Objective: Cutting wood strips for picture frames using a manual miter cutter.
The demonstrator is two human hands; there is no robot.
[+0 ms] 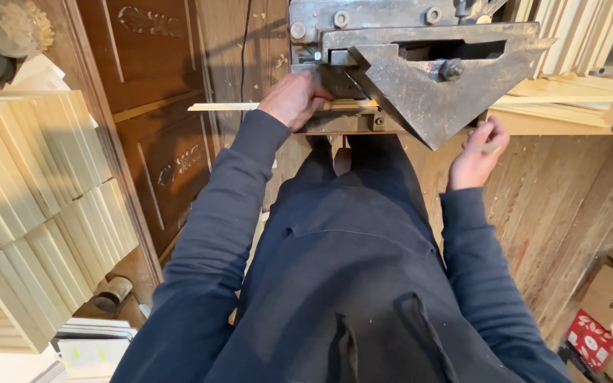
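Left hand [294, 98] clamped on wood strip [225, 107] at metal cutter [420, 78]; right hand [478, 152] apparently pinching a small offcut [491, 148].

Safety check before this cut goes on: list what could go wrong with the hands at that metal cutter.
1. The left hand presses the thin wooden strip right beside the metal cutter; a slip could carry fingers into it.
2. The right hand sits just under the cutter's pointed triangular plate and may get struck or pinched.
3. The strip overhangs far to both sides, so it could flex or shift.
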